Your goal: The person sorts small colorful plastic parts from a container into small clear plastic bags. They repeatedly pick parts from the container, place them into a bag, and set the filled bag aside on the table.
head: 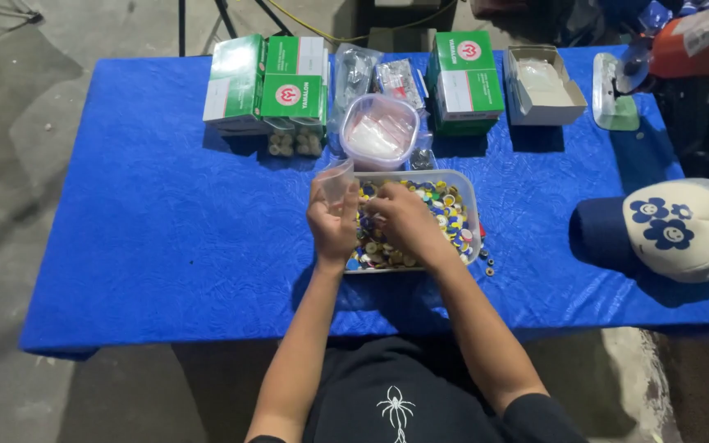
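Left grip (331,223) clamps a small clear bag (336,180); right grip (400,220) pinches caps in the tray (468,190); better hold the bag mouth open, close above.

head-worn view, steeply down, close

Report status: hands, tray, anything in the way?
Left hand holds small clear bag. Right hand picking in tray of coloured caps. Nothing blocking.

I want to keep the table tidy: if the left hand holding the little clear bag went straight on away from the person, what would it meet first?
Probably the round clear tub with white contents, just beyond the left hand and its small clear bag. Depth is hard to judge; the hand might pass beside it toward the green and white boxes.
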